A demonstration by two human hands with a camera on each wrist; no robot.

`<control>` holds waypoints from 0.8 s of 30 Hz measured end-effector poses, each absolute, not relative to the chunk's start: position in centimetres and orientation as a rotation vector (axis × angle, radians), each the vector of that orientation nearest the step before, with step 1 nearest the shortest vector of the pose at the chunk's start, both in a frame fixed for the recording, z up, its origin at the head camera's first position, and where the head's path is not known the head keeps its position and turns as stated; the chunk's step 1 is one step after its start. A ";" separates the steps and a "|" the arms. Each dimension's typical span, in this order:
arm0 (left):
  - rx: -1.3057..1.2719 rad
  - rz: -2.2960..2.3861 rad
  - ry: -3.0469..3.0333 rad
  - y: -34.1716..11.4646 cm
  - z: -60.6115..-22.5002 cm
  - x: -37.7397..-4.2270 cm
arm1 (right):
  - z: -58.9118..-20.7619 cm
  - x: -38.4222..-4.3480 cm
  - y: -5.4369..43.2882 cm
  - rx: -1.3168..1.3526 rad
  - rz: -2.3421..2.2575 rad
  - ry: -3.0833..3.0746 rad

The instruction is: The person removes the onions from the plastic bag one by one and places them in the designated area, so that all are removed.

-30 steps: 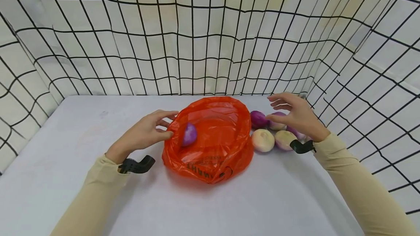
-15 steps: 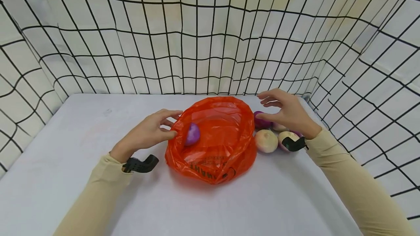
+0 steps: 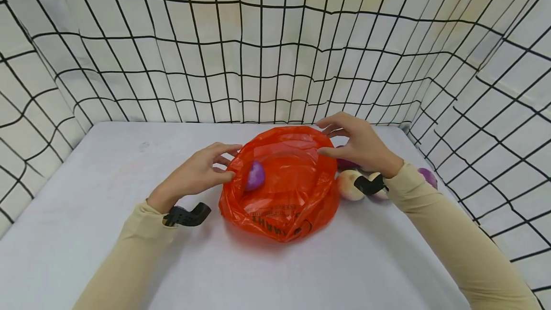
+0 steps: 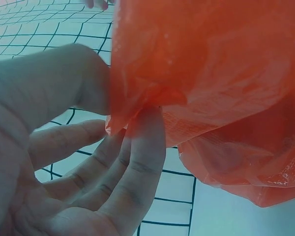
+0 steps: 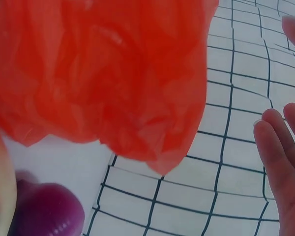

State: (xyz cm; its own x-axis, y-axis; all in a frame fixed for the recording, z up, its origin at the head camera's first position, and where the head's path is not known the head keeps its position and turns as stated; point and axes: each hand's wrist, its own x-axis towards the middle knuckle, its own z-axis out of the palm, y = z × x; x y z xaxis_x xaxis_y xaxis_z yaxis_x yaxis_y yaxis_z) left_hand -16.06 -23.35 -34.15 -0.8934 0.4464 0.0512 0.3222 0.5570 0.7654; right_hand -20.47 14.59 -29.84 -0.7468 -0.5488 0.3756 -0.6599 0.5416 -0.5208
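Note:
My left hand (image 3: pixel 193 171) holds the left rim of a red plastic bag (image 3: pixel 280 224); in the left wrist view its fingertips disappear under the thin film. Inside the bag, near that hand, lies a purple onion (image 3: pixel 256 176). My right hand (image 3: pixel 361 147) hovers at the bag's far right rim, thumb and fingers spread, gripping nothing. Below it sit another purple onion (image 5: pixel 49 211) and a pale onion (image 3: pixel 351 185), with more partly hidden behind the wrist. In the right wrist view, the bag (image 5: pixel 103 83) hangs apart from the visible fingers (image 5: pixel 280 162).
A white table (image 3: pixel 258 276) bears everything. Black netting (image 3: pixel 241 42) over a pale backing encloses the back and both sides. One purple onion (image 3: pixel 428 177) shows beyond the right sleeve, close to the right-hand net.
My right hand has moved left from over the onions to the bag's right rim. The left hand has stayed at the left rim. The whole view has shifted slightly.

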 end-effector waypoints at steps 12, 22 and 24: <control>0.646 1.247 2.640 -23.3 -33.9 -15.9 | -29.0 -20.8 11.6 1.117 1.013 -2.584; 0.660 1.246 2.646 -23.4 -34.0 -15.9 | -29.7 -21.3 9.5 1.187 1.032 -2.556; 0.660 1.244 2.646 -23.4 -34.0 -15.9 | -29.7 -21.4 9.1 1.206 1.031 -2.549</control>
State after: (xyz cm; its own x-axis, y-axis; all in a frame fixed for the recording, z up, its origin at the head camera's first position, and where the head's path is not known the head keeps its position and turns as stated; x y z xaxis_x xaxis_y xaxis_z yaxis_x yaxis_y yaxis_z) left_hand -15.93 -23.39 -33.96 -0.8932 0.4462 0.0550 0.3270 0.5607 0.7607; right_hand -21.35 9.13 -29.67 -0.6692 -0.6312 0.3921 -0.7264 0.4441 -0.5246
